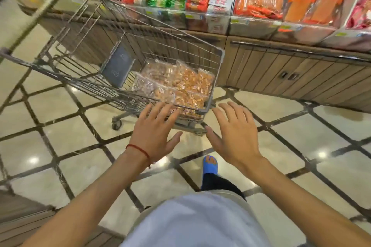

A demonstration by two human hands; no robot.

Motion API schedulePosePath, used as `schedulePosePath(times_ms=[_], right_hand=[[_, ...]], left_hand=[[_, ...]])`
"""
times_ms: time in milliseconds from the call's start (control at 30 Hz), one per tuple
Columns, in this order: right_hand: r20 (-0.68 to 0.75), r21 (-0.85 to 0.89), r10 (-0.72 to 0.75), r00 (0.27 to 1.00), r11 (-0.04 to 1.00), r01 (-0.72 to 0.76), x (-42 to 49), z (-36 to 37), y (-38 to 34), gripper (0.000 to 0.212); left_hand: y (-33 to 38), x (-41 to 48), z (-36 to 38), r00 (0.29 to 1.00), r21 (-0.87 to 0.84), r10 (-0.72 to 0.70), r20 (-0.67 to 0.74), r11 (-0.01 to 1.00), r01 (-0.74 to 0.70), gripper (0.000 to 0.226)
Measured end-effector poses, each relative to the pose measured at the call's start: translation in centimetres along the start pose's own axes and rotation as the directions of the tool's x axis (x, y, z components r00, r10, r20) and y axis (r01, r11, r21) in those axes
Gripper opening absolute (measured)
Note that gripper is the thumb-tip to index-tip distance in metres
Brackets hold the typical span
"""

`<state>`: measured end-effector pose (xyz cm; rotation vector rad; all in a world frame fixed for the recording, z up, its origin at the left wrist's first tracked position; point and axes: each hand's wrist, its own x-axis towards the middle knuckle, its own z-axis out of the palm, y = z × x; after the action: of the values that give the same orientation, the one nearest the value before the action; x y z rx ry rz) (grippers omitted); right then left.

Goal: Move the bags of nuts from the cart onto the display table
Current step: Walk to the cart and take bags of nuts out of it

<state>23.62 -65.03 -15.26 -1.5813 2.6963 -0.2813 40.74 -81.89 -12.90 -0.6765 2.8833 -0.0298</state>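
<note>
While left hand (pixel 154 132) and right hand (pixel 234 134) hover, fingers spread and holding nothing, at the near end of the cart (pixel 218 54), bags of nuts (pixel 180 84) lie piled inside it; display table (pixel 281 70) just beyond the cart.

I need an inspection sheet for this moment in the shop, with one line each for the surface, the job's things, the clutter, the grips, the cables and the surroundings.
Surface: display table, wooden front with doors; the bins on top are full of snack packets.
Job's things: bags of nuts, clear, piled in the cart at the end nearest the hands; none seen on the table.
Clutter: grey flap standing inside the cart.
Grips: left hand and right hand are open with fingers spread, holding nothing, close to the cart's near end.
Cables: nothing seen.
Surroundings: tiled floor, shiny; one blue shoe on it.
</note>
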Motion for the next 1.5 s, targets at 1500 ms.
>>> schedulePosePath(times_ms=[1500], right_hand=[[0.713, 0.267, 0.672, 0.198, 0.001, -0.964, 25.0, 38.1, 0.4, 0.093]], left_hand=[[-21.6, 36.1, 23.2, 0.737, -0.201, 0.486, 0.469, 0.872, -0.446, 0.072]])
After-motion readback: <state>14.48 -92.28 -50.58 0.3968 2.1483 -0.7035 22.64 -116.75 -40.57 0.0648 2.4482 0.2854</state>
